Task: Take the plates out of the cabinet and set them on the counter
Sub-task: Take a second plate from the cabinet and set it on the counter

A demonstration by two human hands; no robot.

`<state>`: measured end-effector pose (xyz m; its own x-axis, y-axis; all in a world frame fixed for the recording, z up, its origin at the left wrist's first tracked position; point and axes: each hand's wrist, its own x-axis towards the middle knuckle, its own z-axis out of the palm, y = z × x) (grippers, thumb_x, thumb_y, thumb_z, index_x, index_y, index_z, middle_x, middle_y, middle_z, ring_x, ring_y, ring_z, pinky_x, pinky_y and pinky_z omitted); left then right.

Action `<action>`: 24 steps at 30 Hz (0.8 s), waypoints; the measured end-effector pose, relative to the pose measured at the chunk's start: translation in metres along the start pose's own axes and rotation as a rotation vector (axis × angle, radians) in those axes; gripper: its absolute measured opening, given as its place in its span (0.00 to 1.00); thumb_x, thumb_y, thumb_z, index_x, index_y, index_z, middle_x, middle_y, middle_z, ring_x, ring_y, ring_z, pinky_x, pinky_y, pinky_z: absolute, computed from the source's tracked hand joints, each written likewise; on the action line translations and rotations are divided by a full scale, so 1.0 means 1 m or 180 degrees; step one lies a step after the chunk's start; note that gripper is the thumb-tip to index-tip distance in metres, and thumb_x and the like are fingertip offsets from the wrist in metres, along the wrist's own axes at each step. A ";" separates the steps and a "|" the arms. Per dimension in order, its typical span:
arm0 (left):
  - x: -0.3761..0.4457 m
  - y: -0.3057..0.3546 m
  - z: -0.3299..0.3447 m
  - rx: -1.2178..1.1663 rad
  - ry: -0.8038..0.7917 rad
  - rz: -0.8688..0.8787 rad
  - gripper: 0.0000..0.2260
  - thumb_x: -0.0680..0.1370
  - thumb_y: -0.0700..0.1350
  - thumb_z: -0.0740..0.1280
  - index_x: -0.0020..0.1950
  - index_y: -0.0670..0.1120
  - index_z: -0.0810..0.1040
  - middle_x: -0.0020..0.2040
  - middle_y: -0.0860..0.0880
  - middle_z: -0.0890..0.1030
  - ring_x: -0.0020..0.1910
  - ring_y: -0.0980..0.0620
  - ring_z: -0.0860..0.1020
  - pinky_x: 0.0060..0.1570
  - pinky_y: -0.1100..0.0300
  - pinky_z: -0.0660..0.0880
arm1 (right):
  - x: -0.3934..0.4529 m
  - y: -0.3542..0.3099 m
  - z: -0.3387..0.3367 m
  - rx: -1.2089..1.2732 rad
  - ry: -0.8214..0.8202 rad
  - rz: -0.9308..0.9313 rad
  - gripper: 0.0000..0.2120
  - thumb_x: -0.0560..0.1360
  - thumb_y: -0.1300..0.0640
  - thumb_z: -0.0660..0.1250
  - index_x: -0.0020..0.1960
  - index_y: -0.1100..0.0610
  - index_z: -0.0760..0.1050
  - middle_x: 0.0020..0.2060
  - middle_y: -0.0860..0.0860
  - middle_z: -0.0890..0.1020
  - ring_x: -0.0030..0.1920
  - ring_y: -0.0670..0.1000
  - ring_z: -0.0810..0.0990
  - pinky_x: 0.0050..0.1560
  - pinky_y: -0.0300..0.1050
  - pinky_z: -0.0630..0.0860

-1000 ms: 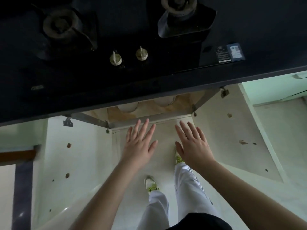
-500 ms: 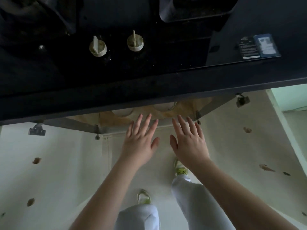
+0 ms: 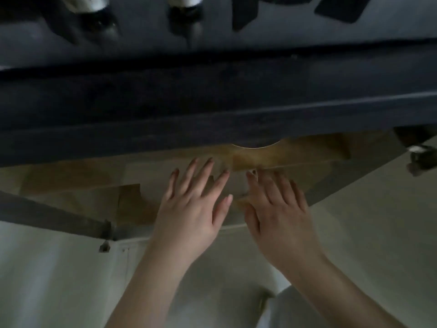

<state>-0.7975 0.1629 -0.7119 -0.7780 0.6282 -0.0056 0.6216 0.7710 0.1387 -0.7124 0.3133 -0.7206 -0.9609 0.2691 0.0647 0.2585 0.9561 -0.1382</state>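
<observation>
Both our hands now deeper in cabinet (image 3: pixel 272 157) mouth: left hand (image 3: pixel 191 209), right hand (image 3: pixel 276 209) flat, fingers spread, empty. Plate (image 3: pixel 255 146) rim beyond fingertips, under counter (image 3: pixel 212 95) edge. Reach step; next, grip rim.

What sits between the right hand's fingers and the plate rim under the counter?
Only bare wooden shelf, in the head view; right hand is short of the plate.

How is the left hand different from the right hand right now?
The left hand has its fingers spread wide, while the right hand keeps its fingers closer together. The left hand looks brighter; the right hand sits more in shadow. The right hand's fingertips reach the cabinet shelf edge; the left hand's stop short of it. Both are flat, open and hold nothing.
</observation>
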 end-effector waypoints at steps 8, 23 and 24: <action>0.008 -0.017 0.036 0.0129 0.0355 0.0405 0.26 0.82 0.62 0.42 0.79 0.57 0.57 0.79 0.52 0.59 0.79 0.49 0.52 0.74 0.48 0.47 | 0.005 0.012 0.047 -0.0331 0.0498 -0.0002 0.24 0.80 0.46 0.54 0.71 0.55 0.70 0.71 0.55 0.71 0.71 0.60 0.68 0.70 0.61 0.63; 0.038 -0.033 0.057 -0.0175 0.1060 0.0555 0.27 0.80 0.65 0.44 0.78 0.59 0.56 0.78 0.48 0.62 0.75 0.44 0.61 0.70 0.45 0.61 | 0.024 -0.004 0.060 -0.0581 0.0928 -0.0091 0.25 0.80 0.44 0.52 0.73 0.53 0.68 0.73 0.55 0.69 0.73 0.58 0.67 0.71 0.59 0.64; 0.043 -0.034 0.057 -0.0329 0.1053 0.0494 0.27 0.80 0.65 0.45 0.78 0.59 0.56 0.78 0.48 0.61 0.75 0.44 0.61 0.70 0.44 0.63 | 0.028 -0.006 0.056 -0.0548 0.0944 -0.0079 0.25 0.81 0.44 0.52 0.73 0.53 0.67 0.73 0.55 0.69 0.73 0.58 0.65 0.72 0.59 0.63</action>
<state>-0.8472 0.1697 -0.7728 -0.6733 0.6561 0.3409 0.7350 0.6441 0.2121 -0.7463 0.3087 -0.7738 -0.9030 0.2434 0.3540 0.2726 0.9615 0.0342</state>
